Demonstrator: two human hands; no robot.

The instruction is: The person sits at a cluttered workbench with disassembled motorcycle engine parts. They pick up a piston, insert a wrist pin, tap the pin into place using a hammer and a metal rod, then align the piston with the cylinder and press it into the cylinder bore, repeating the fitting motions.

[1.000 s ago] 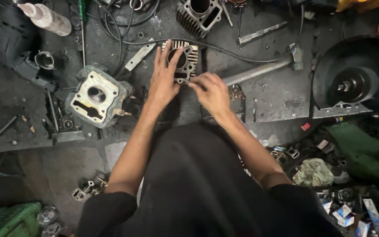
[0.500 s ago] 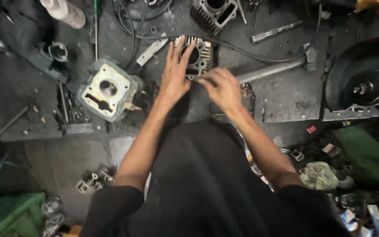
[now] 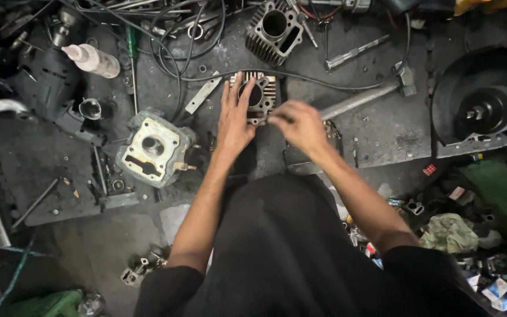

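The left hand (image 3: pixel 233 120) lies flat, fingers spread, on the finned cylinder (image 3: pixel 257 95), which sits just beyond both hands, while the right hand (image 3: pixel 298 122), blurred, pinches at the cylinder's near right edge, with a hammer (image 3: pixel 362 97) just right of it.

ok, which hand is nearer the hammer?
Right. The right hand sits just beside the hammer handle's near end; the left hand lies further off, on the finned cylinder.
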